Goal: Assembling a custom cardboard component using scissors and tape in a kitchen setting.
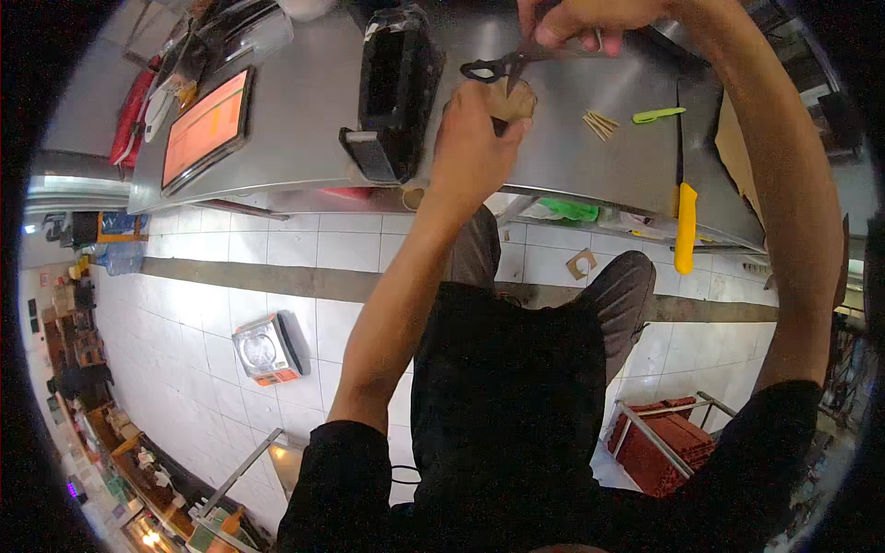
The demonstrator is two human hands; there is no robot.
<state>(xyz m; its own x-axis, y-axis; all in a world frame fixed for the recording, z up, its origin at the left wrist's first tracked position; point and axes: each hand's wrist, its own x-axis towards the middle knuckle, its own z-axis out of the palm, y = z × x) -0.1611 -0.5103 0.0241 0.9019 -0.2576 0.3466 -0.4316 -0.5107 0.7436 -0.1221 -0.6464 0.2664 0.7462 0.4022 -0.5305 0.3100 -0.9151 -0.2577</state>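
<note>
My left hand is closed at the table's near side, its fingers and thumb around a small brown, cardboard-like piece. Just beyond its fingertips is a pair of scissors with black handles, with a dark pointed part angled down at the brown piece. My right hand reaches in from the right at the top edge. Its fingers are pinched together close to the scissors' far side; a thin, shiny bit shows between them, too small to name.
A black tape dispenser-like holder stands left of my hands, and a tablet leans further left. Several short sticks, a green cutter and a yellow-handled knife lie to the right. The knife handle overhangs the metal table's edge.
</note>
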